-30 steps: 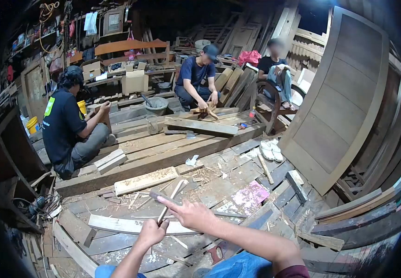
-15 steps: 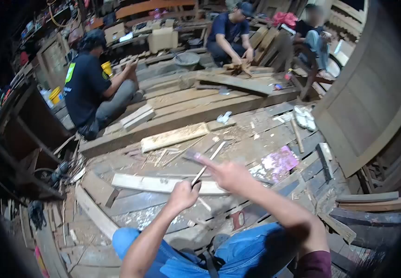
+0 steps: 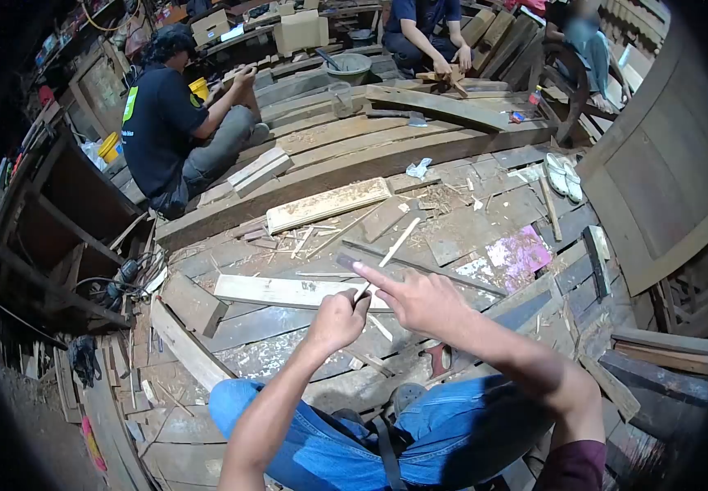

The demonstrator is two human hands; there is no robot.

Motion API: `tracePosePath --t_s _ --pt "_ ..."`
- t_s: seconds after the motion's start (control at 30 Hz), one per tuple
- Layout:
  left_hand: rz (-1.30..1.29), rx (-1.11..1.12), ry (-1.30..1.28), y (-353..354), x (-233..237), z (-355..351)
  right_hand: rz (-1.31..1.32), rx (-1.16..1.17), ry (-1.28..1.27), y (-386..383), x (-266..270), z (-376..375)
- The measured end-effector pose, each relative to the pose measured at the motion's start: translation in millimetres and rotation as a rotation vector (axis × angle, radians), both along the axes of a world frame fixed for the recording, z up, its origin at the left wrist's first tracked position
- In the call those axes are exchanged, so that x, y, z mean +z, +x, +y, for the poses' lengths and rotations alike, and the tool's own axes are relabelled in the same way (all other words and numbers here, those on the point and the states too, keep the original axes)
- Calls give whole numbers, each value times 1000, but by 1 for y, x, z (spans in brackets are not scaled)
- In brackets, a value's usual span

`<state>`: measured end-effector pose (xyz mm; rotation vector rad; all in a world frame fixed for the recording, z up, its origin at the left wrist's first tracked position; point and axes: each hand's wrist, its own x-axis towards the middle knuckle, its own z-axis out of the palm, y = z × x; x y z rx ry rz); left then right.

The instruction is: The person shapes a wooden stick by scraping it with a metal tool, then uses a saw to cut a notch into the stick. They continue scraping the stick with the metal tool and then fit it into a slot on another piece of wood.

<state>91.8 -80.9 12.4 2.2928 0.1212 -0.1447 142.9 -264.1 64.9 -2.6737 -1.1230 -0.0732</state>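
A thin pale wood strip [image 3: 400, 241] slants up and away from my left hand [image 3: 339, 321], whose fingers are wrapped round its near end. My right hand [image 3: 419, 301] is closed on a flat dark blade [image 3: 347, 261], with the index finger stretched along it. The blade lies close to the strip; whether they touch cannot be made out. Just beyond my hands a pale plank [image 3: 276, 290] lies on the floorboards. A saw with a red handle [image 3: 436, 358] rests below my right hand, its blade partly hidden.
A person [image 3: 175, 123] sits at the left, holding wood. Another person [image 3: 423, 37] works at the back, and a third [image 3: 587, 49] sits at the back right. A thick beam [image 3: 321, 182] crosses the floor. White shoes [image 3: 564, 177] and a pink sheet [image 3: 521, 255] lie to the right.
The view has shifted, so the surroundings appear lower and farther right. My right hand and the blade have come closer to my left hand along the strip.
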Motion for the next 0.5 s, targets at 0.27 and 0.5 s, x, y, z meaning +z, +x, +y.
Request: tracePosePath --t_s 0.27,0.5 --pt "-29 13 13 1 1 -3 117 -80 19 -7 7 0" --pt "-121 4 43 10 -5 1 -126 -117 74 12 -5 -7"
